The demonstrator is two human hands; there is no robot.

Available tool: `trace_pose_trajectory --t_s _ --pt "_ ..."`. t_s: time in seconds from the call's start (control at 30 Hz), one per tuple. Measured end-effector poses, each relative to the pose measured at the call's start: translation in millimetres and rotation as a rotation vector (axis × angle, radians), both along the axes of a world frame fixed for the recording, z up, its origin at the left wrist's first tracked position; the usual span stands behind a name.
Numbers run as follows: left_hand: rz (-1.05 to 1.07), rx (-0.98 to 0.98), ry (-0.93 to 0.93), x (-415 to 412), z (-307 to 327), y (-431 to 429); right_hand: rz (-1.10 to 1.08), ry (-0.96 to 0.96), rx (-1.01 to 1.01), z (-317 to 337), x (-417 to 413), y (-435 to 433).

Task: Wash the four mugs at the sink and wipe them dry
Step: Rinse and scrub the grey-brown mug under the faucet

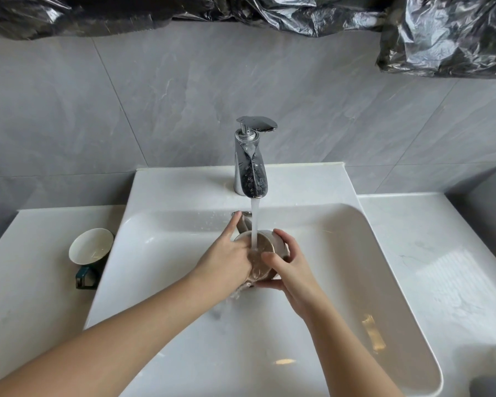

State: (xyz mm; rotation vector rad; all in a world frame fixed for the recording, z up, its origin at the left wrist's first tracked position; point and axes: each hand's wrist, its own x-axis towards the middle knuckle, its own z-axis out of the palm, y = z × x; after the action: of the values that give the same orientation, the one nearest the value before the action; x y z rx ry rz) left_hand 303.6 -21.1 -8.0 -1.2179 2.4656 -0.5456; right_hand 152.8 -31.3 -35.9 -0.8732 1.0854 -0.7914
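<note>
A beige mug (265, 244) is held over the white sink (341, 253), tilted with its mouth toward me, under the running stream from the chrome tap (251, 170). My right hand (288, 267) grips the mug's body from the right, thumb across the rim. My left hand (226, 257) reaches into the mug's mouth with its fingers, index finger stretched out past the handle. Water spills off the mug into the basin. A dark green mug (90, 249) with a white inside stands on the left counter, leaning against the sink's edge.
White counter (441, 267) runs on both sides of the sink. Grey tiled wall stands behind, with black plastic sheeting (441, 35) hanging along the top. A dark object (490, 386) shows at the bottom right corner.
</note>
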Motion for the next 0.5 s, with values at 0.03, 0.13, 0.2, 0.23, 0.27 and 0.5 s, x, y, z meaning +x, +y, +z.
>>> trace_pose_trajectory --t_s 0.03,0.13,0.2,0.23,0.27,0.5 --pt "0.012 -0.018 0.03 -0.6 2.9 1.5 -0.013 -0.009 0.004 0.1 0.6 0.0" --pt "-0.083 -0.124 0.203 -1.5 -2.6 3.7 -0.057 -0.076 0.022 -0.9 0.4 -0.6" --pt "-0.073 -0.125 0.321 -3.5 -9.8 3.4 -0.077 -0.126 0.046 -0.9 -0.3 -1.8" --pt "-0.058 -0.133 0.353 -6.8 -11.9 4.5 -0.079 -0.148 0.06 -0.6 -1.2 -1.4" --pt "-0.033 -0.116 0.382 -9.0 -12.8 5.7 -0.079 -0.17 0.068 -0.2 -1.4 -1.3" --pt "0.099 0.084 0.257 3.6 -20.5 -3.4 -0.048 -0.018 -0.001 -1.3 -5.4 -7.4"
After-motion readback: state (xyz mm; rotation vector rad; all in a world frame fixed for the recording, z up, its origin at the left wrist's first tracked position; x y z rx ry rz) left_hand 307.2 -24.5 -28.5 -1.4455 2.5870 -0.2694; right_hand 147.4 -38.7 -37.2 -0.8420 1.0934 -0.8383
